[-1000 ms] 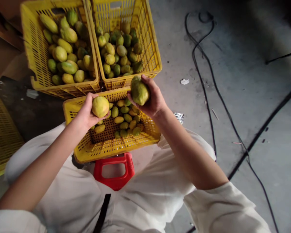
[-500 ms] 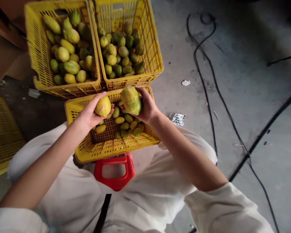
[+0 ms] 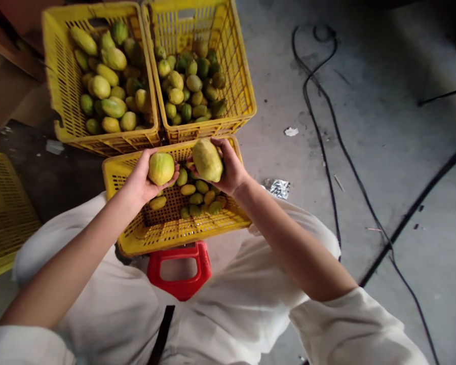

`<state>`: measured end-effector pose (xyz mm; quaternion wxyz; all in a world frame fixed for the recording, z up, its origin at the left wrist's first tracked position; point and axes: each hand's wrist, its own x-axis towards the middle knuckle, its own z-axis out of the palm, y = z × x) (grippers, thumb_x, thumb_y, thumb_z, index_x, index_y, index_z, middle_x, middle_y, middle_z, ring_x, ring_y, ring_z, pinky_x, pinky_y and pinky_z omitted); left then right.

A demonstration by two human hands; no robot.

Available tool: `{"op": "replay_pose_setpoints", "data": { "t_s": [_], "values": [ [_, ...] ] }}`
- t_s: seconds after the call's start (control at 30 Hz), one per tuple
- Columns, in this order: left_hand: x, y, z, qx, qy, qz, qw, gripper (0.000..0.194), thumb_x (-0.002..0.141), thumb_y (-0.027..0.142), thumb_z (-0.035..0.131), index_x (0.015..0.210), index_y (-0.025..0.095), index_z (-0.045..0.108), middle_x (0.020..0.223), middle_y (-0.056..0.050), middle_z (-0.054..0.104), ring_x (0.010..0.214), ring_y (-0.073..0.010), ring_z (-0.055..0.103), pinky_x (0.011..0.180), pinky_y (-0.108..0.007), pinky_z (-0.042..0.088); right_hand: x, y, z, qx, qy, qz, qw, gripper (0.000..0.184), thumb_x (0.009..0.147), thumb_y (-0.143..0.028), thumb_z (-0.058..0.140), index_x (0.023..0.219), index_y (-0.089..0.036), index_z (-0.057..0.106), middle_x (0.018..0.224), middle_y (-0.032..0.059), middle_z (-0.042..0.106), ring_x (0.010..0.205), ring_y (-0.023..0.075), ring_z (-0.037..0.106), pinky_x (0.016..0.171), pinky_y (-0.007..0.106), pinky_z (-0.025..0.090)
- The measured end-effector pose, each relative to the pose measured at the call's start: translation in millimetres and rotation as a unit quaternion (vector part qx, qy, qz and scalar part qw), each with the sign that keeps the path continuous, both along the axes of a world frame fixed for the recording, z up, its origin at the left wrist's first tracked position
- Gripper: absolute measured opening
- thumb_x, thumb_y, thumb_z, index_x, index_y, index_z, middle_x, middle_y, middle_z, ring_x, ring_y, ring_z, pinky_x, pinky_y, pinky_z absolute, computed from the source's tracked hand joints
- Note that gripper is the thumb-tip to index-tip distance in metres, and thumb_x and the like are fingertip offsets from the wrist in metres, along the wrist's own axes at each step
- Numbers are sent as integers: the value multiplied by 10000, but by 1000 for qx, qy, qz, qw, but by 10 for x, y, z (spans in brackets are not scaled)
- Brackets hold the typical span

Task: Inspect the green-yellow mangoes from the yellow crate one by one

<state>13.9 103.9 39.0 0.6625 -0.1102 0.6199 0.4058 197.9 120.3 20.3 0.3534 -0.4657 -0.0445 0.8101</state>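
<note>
Cupped in my left hand (image 3: 146, 177) is a rounded, yellow-green, papaya-like fruit (image 3: 161, 169). My right hand (image 3: 231, 170) grips a larger, paler papaya-like fruit (image 3: 207, 160), oblong and slightly tapered, its fingers partly hidden behind it. Both hands are above a low yellow crate (image 3: 182, 235) between my knees, close together with the fruits apart. Several small green and yellow fruits (image 3: 195, 197) lie in that crate, partly covered by my hands.
Beyond stand two taller yellow crates, the left one (image 3: 102, 139) with larger fruits and the right one (image 3: 209, 131) with smaller ones. Another yellow crate (image 3: 7, 218) is at far left. A red stool (image 3: 180, 291) shows beneath me. Black cables (image 3: 338, 132) and crumpled foil (image 3: 279, 187) lie on the floor.
My right hand has come down and left, nearer my left hand, which moved slightly right. Both fruits have been turned and show different sides. Each stays held.
</note>
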Motion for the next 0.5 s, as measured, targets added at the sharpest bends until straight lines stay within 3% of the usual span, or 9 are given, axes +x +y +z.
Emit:
{"op": "replay_pose_setpoints", "data": {
  "t_s": [0.17,0.37,0.5],
  "values": [
    [-30,-11,17,1,-21,-5,1000,269,999,344,756,1222,195,770,806,-81,772,646,-235,758,569,-301,661,0,-47,-164,-23,17,-8,1000,132,1046,-403,650,1090,-278,660,950,38,826,1057,265,812,1000,466,719],
    [-76,-124,-5,-56,-16,-19,998,163,1078,291,654,1096,152,736,751,-65,735,546,-199,704,477,-271,605,-181,-5,-294,-153,-34,-11,988,112,1082,-335,523,1098,-274,614,945,55,789,940,270,804,820,476,763],
    [-43,-225,-108,-78,-4,-3,997,106,1099,247,658,1005,205,686,744,-33,702,544,-181,687,478,-260,604,-530,303,-193,-67,26,-15,997,80,1066,-330,589,1087,-262,626,1001,62,786,983,273,822,851,476,765]
  ]
}}
